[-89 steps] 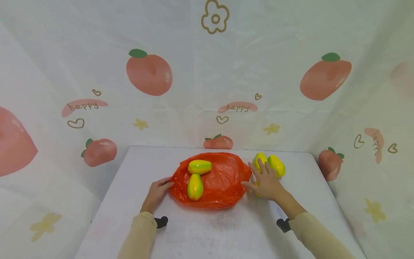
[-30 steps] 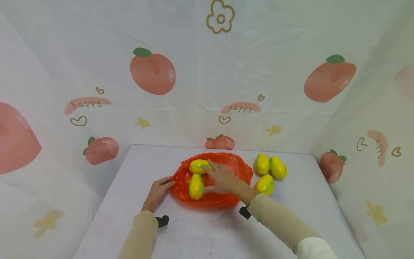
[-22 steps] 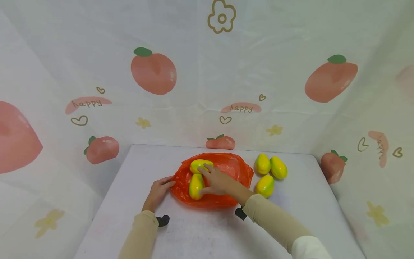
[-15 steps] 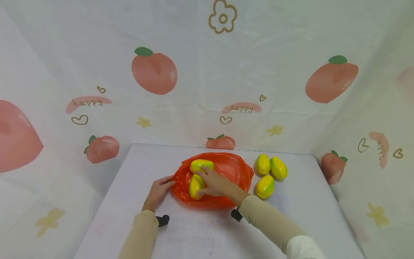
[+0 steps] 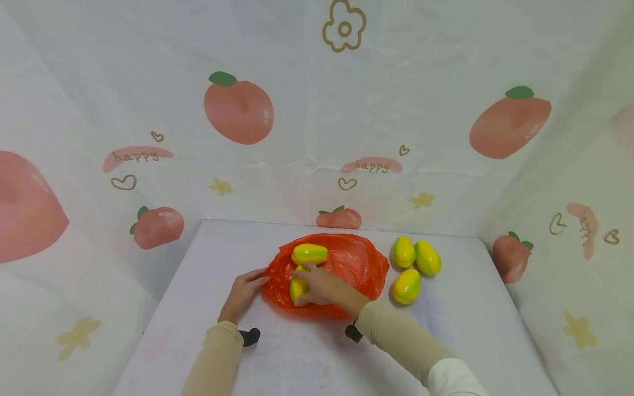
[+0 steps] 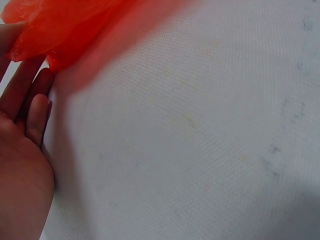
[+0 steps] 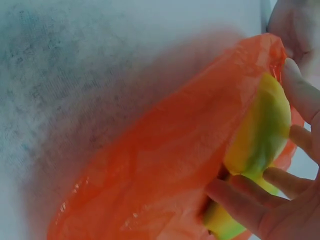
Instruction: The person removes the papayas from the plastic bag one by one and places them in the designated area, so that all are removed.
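Note:
A red plastic bag (image 5: pixel 354 264) lies spread with its mouth up at the middle of the table. Two yellow-green papayas are inside its left half: one lies sideways at the back (image 5: pixel 309 254), the other sits in front of it (image 5: pixel 297 290). My right hand (image 5: pixel 321 286) reaches in and grips the front papaya, thumb at one end and fingers at the other; the right wrist view shows this papaya (image 7: pixel 265 125) close up. My left hand (image 5: pixel 242 292) pinches the bag's left edge between thumb and fingers, with the red film (image 6: pixel 65 30) visible in the left wrist view.
To the right of the bag, three more papayas rest on the white table (image 5: pixel 297 363): two at the back (image 5: pixel 403 252) and one nearer (image 5: pixel 406 286). A printed cloth (image 5: pixel 307 110) hangs round the table's back and sides.
My right hand has come from the loose papayas at the right, over the bag, and down onto the front papaya, closing round it. The left hand has stayed at the bag's edge.

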`<act>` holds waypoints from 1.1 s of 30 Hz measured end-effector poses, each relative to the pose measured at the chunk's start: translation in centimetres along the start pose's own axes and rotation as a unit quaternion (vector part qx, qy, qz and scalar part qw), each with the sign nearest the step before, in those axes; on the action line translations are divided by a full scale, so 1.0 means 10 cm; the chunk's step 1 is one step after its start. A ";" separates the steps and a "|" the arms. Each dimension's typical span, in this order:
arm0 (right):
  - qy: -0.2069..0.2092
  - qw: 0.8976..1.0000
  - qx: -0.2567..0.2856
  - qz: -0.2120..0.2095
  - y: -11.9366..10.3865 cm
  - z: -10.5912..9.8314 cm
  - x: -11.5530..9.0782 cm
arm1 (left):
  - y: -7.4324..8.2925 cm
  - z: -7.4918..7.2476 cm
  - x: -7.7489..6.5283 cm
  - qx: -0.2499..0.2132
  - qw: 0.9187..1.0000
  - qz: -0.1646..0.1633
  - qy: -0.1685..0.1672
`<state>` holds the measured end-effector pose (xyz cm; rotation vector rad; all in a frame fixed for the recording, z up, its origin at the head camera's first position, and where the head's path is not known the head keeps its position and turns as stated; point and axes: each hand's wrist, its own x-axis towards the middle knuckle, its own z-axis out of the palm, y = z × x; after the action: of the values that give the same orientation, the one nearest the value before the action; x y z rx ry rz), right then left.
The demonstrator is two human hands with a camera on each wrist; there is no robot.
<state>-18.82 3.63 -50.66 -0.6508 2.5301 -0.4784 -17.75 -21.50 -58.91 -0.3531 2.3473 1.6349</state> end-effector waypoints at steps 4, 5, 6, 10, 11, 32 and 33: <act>0.001 1.000 0.015 -0.007 0.01 0.05 0.01 | 0.02 0.00 0.00 0.001 1.000 0.003 -0.002; 0.002 1.000 0.019 -0.008 0.01 0.06 0.02 | 0.02 0.00 0.00 0.000 1.000 0.003 -0.001; 0.003 1.000 0.021 -0.009 0.02 0.07 0.02 | 0.03 0.00 0.00 0.001 1.000 0.002 -0.001; 0.005 1.000 0.016 -0.005 0.02 0.08 0.03 | 0.02 0.00 -0.01 0.002 1.000 0.002 0.000; 0.005 1.000 0.016 -0.004 0.02 0.08 0.03 | 0.02 0.01 -0.01 0.001 1.000 0.001 0.001; 0.014 0.999 0.050 -0.018 0.07 -0.09 -0.17 | 0.03 0.02 -0.04 -0.006 1.000 -0.006 0.002; 0.014 0.998 0.050 -0.020 0.08 -0.10 -0.18 | 0.02 0.02 -0.03 -0.002 1.000 -0.003 0.001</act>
<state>-18.24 5.50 -49.54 -0.6618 2.5053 -0.6287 -17.49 -21.19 -58.67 -0.3636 2.3421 1.6375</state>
